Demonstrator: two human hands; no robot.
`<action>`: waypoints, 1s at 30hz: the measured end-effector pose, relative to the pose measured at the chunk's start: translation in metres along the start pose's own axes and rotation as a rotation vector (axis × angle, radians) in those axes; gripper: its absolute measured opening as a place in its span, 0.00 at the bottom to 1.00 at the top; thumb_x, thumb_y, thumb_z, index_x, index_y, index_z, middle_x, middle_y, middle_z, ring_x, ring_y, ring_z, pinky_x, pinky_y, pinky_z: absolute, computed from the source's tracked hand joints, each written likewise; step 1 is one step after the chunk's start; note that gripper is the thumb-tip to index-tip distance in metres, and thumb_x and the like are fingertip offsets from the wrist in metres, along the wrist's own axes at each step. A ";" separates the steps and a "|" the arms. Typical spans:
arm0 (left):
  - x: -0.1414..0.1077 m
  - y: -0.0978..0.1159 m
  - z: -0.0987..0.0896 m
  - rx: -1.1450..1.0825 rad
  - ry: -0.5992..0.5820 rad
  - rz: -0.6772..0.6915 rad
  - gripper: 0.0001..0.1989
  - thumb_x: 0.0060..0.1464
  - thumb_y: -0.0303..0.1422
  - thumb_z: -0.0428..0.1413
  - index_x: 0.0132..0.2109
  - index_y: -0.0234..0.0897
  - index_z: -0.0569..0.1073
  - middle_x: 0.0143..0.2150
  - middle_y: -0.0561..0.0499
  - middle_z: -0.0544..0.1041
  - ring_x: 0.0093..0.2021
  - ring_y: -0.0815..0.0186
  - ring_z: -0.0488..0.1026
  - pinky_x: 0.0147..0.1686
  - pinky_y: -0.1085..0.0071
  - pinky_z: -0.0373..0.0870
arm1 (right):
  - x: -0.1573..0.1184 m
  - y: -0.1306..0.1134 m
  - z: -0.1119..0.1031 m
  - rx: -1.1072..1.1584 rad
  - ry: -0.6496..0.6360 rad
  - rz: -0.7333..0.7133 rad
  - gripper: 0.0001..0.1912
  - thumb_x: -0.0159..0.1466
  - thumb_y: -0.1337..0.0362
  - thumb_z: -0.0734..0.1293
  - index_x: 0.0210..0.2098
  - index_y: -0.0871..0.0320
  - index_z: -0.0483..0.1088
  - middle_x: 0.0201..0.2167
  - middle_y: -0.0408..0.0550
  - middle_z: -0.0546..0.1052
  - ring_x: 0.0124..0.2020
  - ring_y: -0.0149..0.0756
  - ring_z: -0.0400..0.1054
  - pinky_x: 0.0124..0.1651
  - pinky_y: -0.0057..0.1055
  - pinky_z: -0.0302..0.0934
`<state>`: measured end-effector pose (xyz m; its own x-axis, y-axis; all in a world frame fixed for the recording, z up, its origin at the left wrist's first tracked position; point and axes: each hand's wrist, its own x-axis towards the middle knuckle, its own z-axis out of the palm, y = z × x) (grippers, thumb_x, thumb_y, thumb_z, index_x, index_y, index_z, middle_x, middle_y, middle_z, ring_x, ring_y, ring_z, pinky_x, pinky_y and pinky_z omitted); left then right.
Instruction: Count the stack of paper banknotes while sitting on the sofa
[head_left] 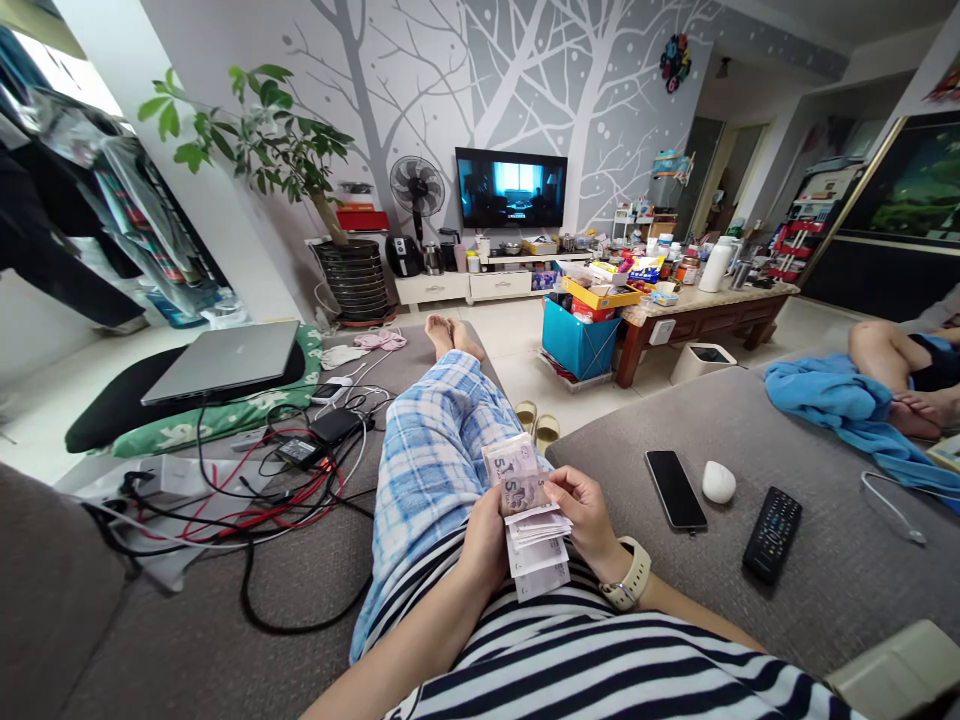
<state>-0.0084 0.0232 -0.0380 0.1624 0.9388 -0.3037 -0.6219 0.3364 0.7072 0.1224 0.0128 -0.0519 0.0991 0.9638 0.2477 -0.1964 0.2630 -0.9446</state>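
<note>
Banknotes [525, 490] are in both hands of the person, in front of the lap, over the checked trousers [424, 450] and the striped shirt [592, 650]. They make a loose stack: the upper notes, on which a figure 5 can be read, point toward the knees, and the others spread below, toward the body. The left hand [484, 535] is folded around the left edge of the stack and has it in its hold; its fingertips are hidden, so I cannot tell how they are placed. The right hand [589, 515] is curled at the right edge, and its thumb and forefinger pinch the notes near the top. On this wrist is a pale watch [631, 575].

On the grey sofa [705, 590], to the right, lie a dark phone [676, 488], a small white case [718, 482] (rounded like a pebble) and a black remote control [772, 535], near each other but apart. Farther right, a blue towel [817, 395] lies beside the legs of another person [881, 355]. On the left, many cables [262, 520] are tangled near a silver laptop [229, 360]. Beyond the sofa, a low worktop [720, 315] carries many things, and a television [511, 188] is lit.
</note>
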 end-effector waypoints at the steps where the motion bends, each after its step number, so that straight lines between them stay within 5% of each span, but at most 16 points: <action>1: 0.001 0.000 0.000 -0.002 0.009 -0.002 0.06 0.47 0.30 0.59 0.33 0.34 0.79 0.30 0.47 0.82 0.42 0.51 0.80 0.39 0.63 0.76 | 0.000 0.000 0.000 0.000 -0.005 0.000 0.17 0.58 0.50 0.72 0.27 0.57 0.72 0.21 0.40 0.69 0.24 0.30 0.58 0.29 0.29 0.55; 30: 0.010 -0.004 -0.010 -0.021 0.094 -0.025 0.09 0.54 0.32 0.56 0.32 0.33 0.79 0.31 0.45 0.81 0.48 0.47 0.80 0.41 0.60 0.77 | 0.001 0.003 -0.002 0.058 -0.065 0.011 0.22 0.63 0.45 0.68 0.26 0.58 0.72 0.19 0.43 0.72 0.22 0.31 0.62 0.28 0.30 0.55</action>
<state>-0.0119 0.0305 -0.0498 0.1057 0.9188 -0.3804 -0.6346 0.3568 0.6855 0.1235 0.0141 -0.0547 0.0333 0.9670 0.2524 -0.2539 0.2524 -0.9337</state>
